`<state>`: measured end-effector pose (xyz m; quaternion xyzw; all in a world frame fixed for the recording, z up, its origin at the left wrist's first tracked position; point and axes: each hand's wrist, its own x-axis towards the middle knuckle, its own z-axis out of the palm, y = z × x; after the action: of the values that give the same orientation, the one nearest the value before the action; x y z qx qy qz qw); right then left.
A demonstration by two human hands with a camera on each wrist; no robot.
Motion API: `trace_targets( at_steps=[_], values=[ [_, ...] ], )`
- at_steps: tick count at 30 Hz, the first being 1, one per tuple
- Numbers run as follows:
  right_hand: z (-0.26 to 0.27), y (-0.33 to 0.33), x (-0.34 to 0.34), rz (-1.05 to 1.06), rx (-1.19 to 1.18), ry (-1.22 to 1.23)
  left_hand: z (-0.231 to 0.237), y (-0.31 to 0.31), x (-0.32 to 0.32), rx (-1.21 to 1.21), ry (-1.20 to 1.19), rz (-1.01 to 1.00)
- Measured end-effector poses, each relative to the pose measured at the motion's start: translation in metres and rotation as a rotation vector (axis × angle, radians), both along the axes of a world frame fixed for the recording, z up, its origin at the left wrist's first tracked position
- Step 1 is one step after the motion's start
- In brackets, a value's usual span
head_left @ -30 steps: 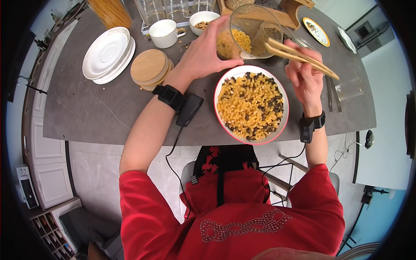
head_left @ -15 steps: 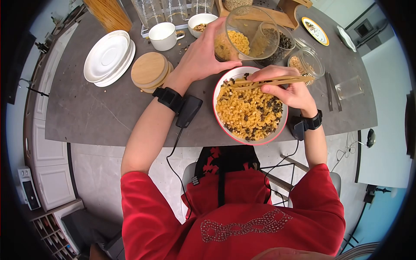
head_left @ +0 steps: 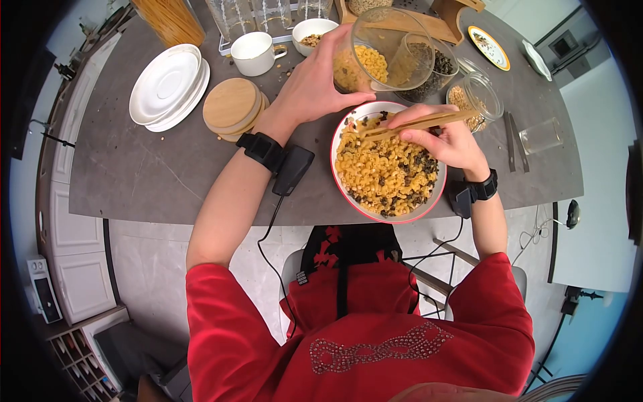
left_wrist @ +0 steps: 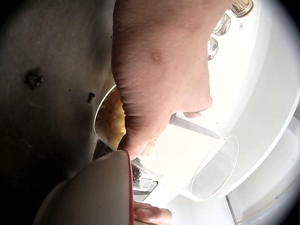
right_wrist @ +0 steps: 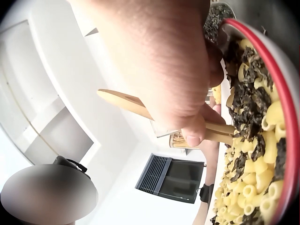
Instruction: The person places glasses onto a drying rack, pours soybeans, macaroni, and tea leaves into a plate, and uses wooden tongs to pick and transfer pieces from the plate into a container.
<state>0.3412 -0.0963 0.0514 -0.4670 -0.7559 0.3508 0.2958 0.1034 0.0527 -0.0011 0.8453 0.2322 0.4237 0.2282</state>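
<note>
A white bowl with a red rim (head_left: 333, 167) stands at the table's near edge, full of yellow macaroni (head_left: 375, 174) mixed with dark dried leaves (right_wrist: 248, 93). My right hand (head_left: 449, 141) pinches wooden tongs (head_left: 429, 122) over the bowl's far right side; their tips reach into the macaroni at its far part. Just beyond the bowl, my left hand (head_left: 311, 87) holds a clear glass jar (head_left: 415, 40) by its left side. The jar tilts toward the right, with macaroni (head_left: 368, 63) lying inside. In the left wrist view, the thumb (left_wrist: 136, 140) overlaps the bowl's rim.
Right of the tilted jar are a jar of dark dried leaves (head_left: 439, 67) and an open jar of kernels (head_left: 479, 100). Metal tongs (head_left: 514, 141) and a drinking glass (head_left: 541, 136) lie farther right. Wooden coasters (head_left: 231, 104), stacked saucers (head_left: 164, 87) and a white cup (head_left: 254, 55) stand left.
My right hand has brought the wooden tongs from raised over the right side down and left into the bowl, then held there. My left hand and the glass jar stay nearly still.
</note>
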Motion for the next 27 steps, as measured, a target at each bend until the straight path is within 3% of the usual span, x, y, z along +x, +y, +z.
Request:
trace_targets(
  at_steps=[3, 11, 14, 16, 24, 27],
  values=[
    [-0.006, -0.002, 0.004, 0.004, 0.075, 0.189, -0.003, 0.002, 0.000, -0.002, -0.008, 0.002],
    [-0.008, -0.001, 0.013, -0.021, 0.097, 0.340, 0.003, -0.002, 0.000, -0.014, 0.010, -0.023],
    [-0.010, 0.000, 0.013, -0.040, 0.288, 0.391, 0.001, -0.002, 0.000, -0.012, 0.034, 0.005],
    [-0.010, 0.004, 0.011, -0.019, 0.632, 0.562, -0.001, 0.001, 0.001, -0.014, 0.022, 0.004],
    [-0.012, 0.003, 0.014, -0.110, 0.652, 0.422, 0.002, -0.002, 0.000, -0.010, 0.047, 0.017],
    [-0.012, -0.002, 0.025, -0.075, 0.486, 0.577, 0.000, 0.000, 0.000, -0.009, 0.043, 0.018]
  ],
)
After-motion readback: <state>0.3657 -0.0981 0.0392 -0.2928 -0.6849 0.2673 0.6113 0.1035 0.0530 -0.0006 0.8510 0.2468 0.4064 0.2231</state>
